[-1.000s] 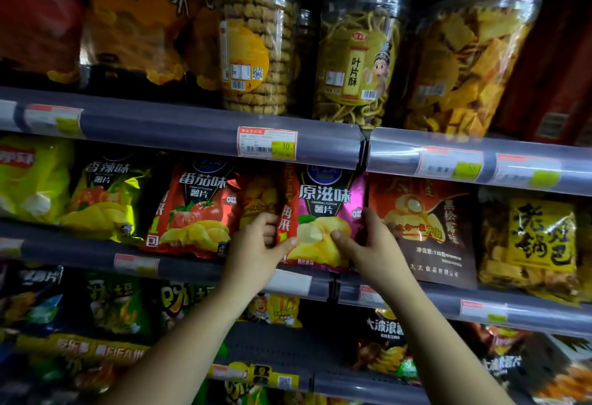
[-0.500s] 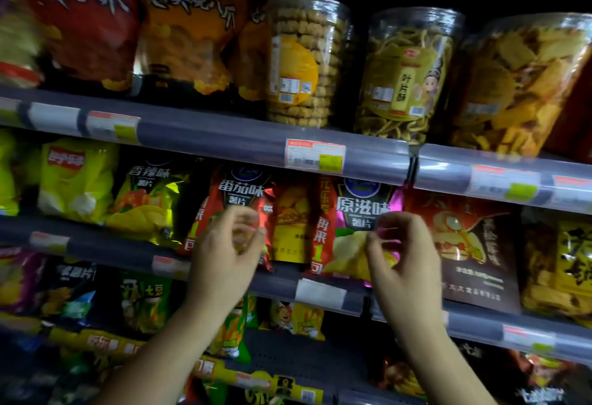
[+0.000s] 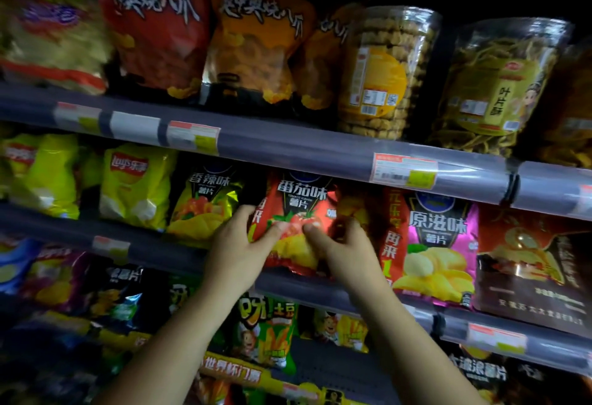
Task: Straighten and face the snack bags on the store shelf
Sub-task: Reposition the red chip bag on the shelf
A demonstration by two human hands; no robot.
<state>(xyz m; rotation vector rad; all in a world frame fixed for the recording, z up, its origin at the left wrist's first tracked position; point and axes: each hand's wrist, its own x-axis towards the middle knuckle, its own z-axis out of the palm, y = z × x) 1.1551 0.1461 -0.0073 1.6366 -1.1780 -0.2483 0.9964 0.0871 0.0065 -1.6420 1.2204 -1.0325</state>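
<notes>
A red tomato-flavour chip bag (image 3: 301, 199) stands on the middle shelf (image 3: 320, 289), facing out. My left hand (image 3: 237, 250) grips its lower left side and my right hand (image 3: 342, 250) grips its lower right side, thumbs pressed on the front. Right of it stands a pink original-flavour chip bag (image 3: 439, 244), upright and facing out, with an orange bag (image 3: 355, 206) tucked behind between the two. Left of the red bag sits a black-and-yellow spicy chip bag (image 3: 205, 202).
Yellow chip bags (image 3: 134, 183) fill the middle shelf's left end, a dark red bag (image 3: 531, 263) its right end. The top shelf holds red and orange bags (image 3: 256, 39) and clear snack tubs (image 3: 384, 71). The lower shelf holds more bags (image 3: 266, 331).
Both hands left the pink bag and moved left onto the red tomato bag, now gripping it. The camera view has shifted left.
</notes>
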